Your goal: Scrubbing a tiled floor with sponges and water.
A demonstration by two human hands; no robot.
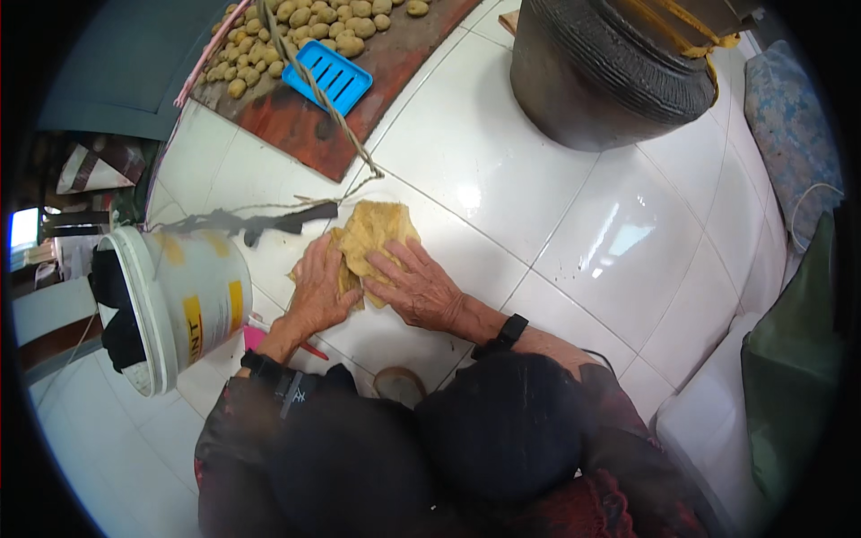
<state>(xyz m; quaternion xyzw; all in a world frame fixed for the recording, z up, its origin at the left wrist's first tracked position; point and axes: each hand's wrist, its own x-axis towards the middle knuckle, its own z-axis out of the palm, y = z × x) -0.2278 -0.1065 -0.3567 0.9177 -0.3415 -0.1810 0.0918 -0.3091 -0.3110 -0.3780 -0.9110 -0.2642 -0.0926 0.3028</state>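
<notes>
A yellow cloth (377,232), rumpled into folds, lies on the white tiled floor in front of me. My left hand (321,282) rests on the cloth's left part with its fingers pointing away from me. My right hand (414,282) lies on the right part, its fingers spread over the fabric. The two hands are side by side, and the thumb of the left one comes close to the right one. Whether any cloth is pinched beneath the palms is hidden.
Left is a paint bucket (208,296) on its side with dark cloth inside. Potatoes (323,20) and a blue slotted soap dish (329,77) lie on a reddish-brown board (296,138). A twisted rope (323,101) crosses it. A large dark pot (585,87) stands back right.
</notes>
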